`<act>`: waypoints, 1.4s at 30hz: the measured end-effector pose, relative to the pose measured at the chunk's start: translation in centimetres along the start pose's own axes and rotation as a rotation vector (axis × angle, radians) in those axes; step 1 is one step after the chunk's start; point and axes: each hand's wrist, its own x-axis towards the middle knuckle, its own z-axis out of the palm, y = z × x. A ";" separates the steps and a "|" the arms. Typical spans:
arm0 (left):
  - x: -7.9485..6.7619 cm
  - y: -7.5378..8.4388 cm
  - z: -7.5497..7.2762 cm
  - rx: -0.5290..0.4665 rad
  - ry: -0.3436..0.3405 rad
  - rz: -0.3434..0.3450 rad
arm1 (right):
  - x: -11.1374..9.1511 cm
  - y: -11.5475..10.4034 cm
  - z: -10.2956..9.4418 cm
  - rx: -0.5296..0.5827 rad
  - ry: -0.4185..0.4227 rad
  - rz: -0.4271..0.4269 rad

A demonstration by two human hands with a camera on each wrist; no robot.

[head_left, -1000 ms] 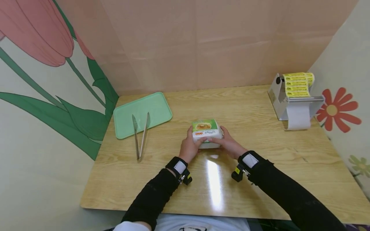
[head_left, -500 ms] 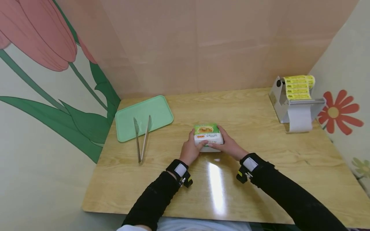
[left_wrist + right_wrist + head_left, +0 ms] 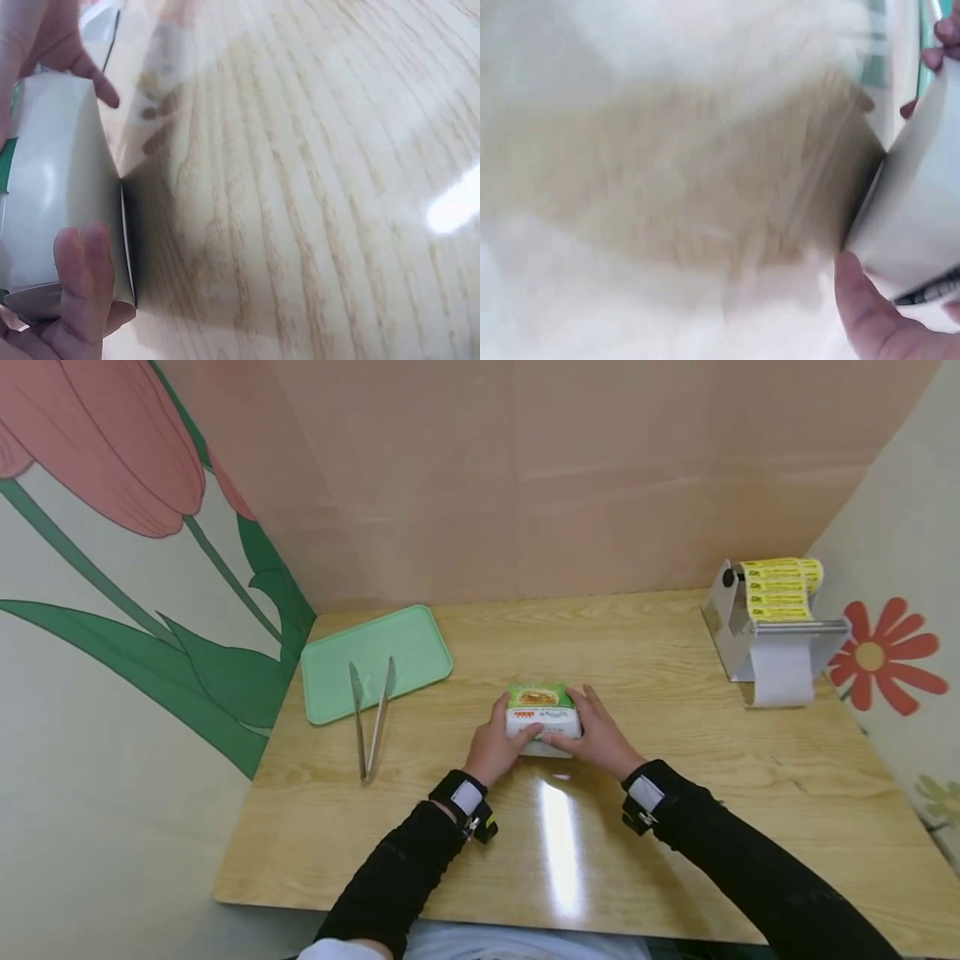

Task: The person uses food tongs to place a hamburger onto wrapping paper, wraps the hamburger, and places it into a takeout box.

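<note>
A white and green burger box (image 3: 543, 722) with a burger picture on its lid sits on the wooden table, held between both hands. My left hand (image 3: 495, 748) grips its left side, with the thumb at the front of the lid. On the other side my right hand (image 3: 597, 740) holds it, thumb also at the front and fingers along the right side. In the left wrist view the box's pale side (image 3: 52, 165) and lower edge show, with fingers at both ends. The right wrist view is blurred, with fingers (image 3: 870, 315) at the box's bottom corner.
Metal tongs (image 3: 367, 727) lie with their tips over a mint green tray (image 3: 405, 643) at the back left. A label dispenser (image 3: 776, 631) with a yellow label roll stands at the back right. Painted walls border the table (image 3: 637, 652).
The head view has shifted slightly. My right hand's fingers have straightened and spread a little along the box's side; the box stays almost in place.
</note>
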 end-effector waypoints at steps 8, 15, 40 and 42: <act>-0.3 -1.4 0.2 0.018 -0.007 0.071 | 0.0 -0.4 -0.4 -0.088 -0.039 -0.066; -0.6 -1.7 0.3 -0.055 0.029 0.010 | 0.3 -1.7 -0.8 -0.087 -0.067 -0.078; -0.7 -1.1 1.1 0.149 0.150 0.093 | 0.6 -2.8 -1.4 -0.180 -0.054 -0.154; -0.7 -1.1 1.0 0.127 0.154 0.099 | 0.6 -2.9 -1.5 -0.184 -0.064 -0.158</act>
